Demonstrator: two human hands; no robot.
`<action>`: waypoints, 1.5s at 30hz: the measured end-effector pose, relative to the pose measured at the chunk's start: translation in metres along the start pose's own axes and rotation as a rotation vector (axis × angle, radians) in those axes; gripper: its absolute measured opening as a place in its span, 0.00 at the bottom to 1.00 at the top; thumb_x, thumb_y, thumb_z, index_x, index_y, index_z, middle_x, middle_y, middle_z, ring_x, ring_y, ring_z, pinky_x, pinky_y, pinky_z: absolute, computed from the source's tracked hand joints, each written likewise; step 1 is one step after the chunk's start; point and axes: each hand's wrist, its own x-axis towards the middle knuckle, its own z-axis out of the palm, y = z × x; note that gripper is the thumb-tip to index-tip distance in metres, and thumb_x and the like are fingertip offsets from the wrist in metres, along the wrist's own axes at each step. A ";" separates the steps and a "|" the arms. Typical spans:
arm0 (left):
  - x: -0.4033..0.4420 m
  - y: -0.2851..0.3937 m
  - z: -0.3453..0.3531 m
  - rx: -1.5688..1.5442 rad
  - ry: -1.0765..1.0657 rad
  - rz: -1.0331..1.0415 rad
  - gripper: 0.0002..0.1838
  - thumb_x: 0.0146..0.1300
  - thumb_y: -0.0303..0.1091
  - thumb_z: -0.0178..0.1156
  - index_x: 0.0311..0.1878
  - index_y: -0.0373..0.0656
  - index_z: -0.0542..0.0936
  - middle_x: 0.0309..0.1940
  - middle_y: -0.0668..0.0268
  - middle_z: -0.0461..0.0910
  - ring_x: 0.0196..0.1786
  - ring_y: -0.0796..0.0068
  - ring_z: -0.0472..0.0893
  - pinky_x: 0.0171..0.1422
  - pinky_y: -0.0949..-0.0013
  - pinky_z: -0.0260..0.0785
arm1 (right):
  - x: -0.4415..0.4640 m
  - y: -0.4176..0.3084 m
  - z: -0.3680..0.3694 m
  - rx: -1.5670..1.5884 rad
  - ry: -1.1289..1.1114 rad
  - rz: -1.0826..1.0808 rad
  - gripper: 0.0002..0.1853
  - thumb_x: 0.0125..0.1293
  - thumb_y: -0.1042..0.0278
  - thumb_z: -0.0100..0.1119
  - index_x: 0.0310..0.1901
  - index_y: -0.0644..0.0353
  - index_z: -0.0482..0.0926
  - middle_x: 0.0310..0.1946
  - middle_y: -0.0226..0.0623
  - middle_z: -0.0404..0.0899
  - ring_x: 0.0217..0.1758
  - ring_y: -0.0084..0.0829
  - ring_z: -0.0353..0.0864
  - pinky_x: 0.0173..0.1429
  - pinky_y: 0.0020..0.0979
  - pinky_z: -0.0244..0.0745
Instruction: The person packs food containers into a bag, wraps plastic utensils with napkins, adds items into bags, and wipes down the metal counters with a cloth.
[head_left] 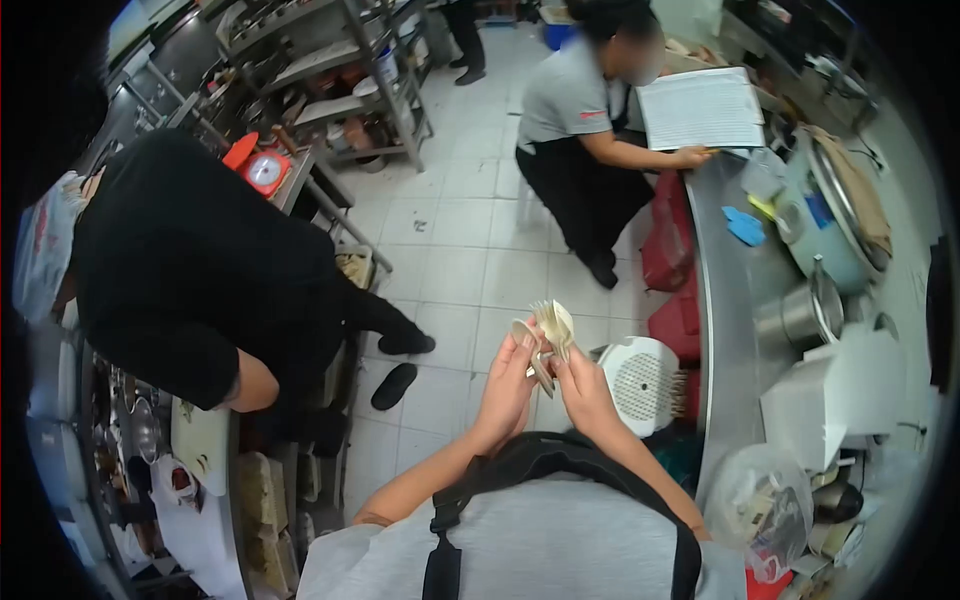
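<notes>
In front of my chest, both hands are raised close together over the tiled floor. My left hand [505,388] pinches a pale beige spoon [521,331] between thumb and fingers, its bowl pointing up. Another tan handle-like piece [543,376] shows between the two hands; which hand bears it is unclear. My right hand [586,392] is closed around cream-coloured cutlery: a fork [546,316] with tines upward and a spoon [562,322] beside it. Overlapping fingers hide the lower ends of these pieces.
A white perforated stool [641,385] stands by my right hand. Along the right runs a steel counter [722,330] with a pot [800,312]. A seated person [570,100] holds a white sheet [700,108]. At left, a person in black [190,250] leans over a worktop.
</notes>
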 end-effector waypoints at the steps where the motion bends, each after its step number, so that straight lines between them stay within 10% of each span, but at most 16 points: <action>1: 0.014 -0.013 -0.008 -0.422 0.036 -0.186 0.20 0.72 0.40 0.47 0.61 0.37 0.68 0.49 0.59 0.77 0.51 0.69 0.76 0.54 0.66 0.70 | 0.019 -0.010 0.008 -0.032 -0.035 -0.008 0.16 0.74 0.64 0.41 0.55 0.66 0.69 0.30 0.40 0.80 0.36 0.30 0.82 0.39 0.36 0.75; 2: 0.028 -0.021 -0.014 -0.849 0.076 -0.363 0.20 0.72 0.39 0.48 0.61 0.37 0.67 0.49 0.59 0.77 0.52 0.68 0.76 0.55 0.65 0.70 | 0.036 -0.023 0.014 0.047 -0.097 0.031 0.16 0.74 0.64 0.41 0.55 0.66 0.68 0.30 0.40 0.80 0.35 0.30 0.82 0.40 0.35 0.75; 12: 0.224 -0.073 -0.090 -0.507 0.349 -0.207 0.23 0.69 0.35 0.52 0.63 0.37 0.62 0.49 0.57 0.76 0.52 0.68 0.76 0.56 0.67 0.70 | 0.255 -0.012 0.054 0.660 -0.614 0.334 0.16 0.77 0.58 0.34 0.54 0.61 0.64 0.24 0.32 0.70 0.21 0.22 0.71 0.26 0.24 0.74; 26: 0.548 -0.143 -0.155 -0.670 0.674 -0.348 0.12 0.67 0.30 0.51 0.51 0.36 0.72 0.38 0.59 0.78 0.38 0.68 0.79 0.41 0.67 0.73 | 0.637 -0.008 0.057 0.048 -0.931 0.244 0.19 0.76 0.52 0.34 0.54 0.60 0.65 0.25 0.31 0.75 0.20 0.20 0.73 0.22 0.23 0.72; 45: 1.061 -0.206 -0.252 -0.646 0.254 -0.504 0.11 0.66 0.33 0.46 0.45 0.39 0.75 0.37 0.63 0.75 0.39 0.71 0.74 0.42 0.66 0.70 | 1.101 0.027 0.059 0.942 -0.574 0.635 0.15 0.76 0.52 0.37 0.48 0.55 0.65 0.27 0.34 0.71 0.20 0.24 0.67 0.25 0.25 0.64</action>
